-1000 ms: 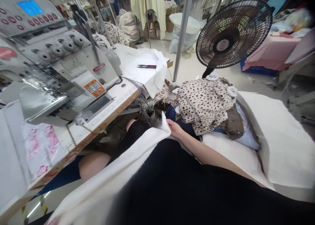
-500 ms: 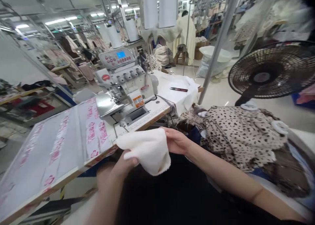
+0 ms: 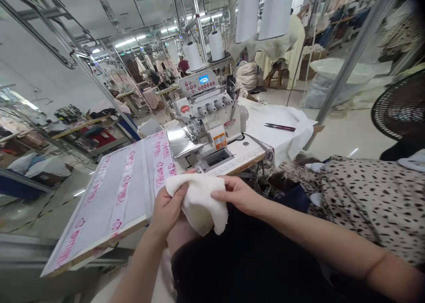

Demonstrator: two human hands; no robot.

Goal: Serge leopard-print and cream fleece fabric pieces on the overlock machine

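Between my two hands hangs a small cream-white piece of fabric (image 3: 202,201), held above my lap in front of the table edge. My left hand (image 3: 169,205) pinches its left side, thumb on top. At the right upper edge my right hand (image 3: 237,194) grips it between thumb and fingers. The fabric's lower part droops and curls, with a slightly rough edge. Just beyond it stands a white overlock sewing machine (image 3: 209,113) with a lit blue display and a shiny metal plate at its left.
A table extension (image 3: 133,183) covered in pink-printed film lies to the left. Black-and-red thread snips (image 3: 280,127) rest on white cloth (image 3: 259,117) right of the machine. Spotted fabric (image 3: 365,197) is heaped at the right, near a fan (image 3: 398,108) and a metal pole (image 3: 352,55).
My view has swung left, so the machine sits further right. My left hand has moved up to the fabric's upper left edge, and my right thumb now lies over its front.
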